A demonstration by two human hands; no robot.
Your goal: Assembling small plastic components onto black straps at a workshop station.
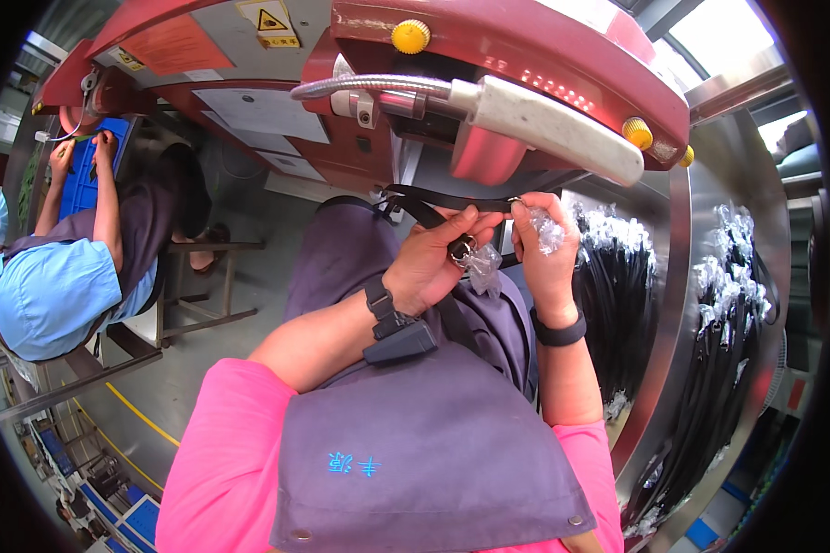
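Two hands hold a black strap under a red machine.

The left hand (426, 263) is closed around the strap (433, 205) and pinches its metal buckle (459, 248), where a clear plastic wrap (482, 267) hangs. The right hand (546, 249) grips the other end of the strap together with crumpled clear plastic. The strap is stretched between both hands, just below the machine (526, 64). More black straps (609, 304) lie on the metal surface (678, 304) at the right.

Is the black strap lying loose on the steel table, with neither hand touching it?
No. Both the left hand and right hand hold the black strap up under the red machine.
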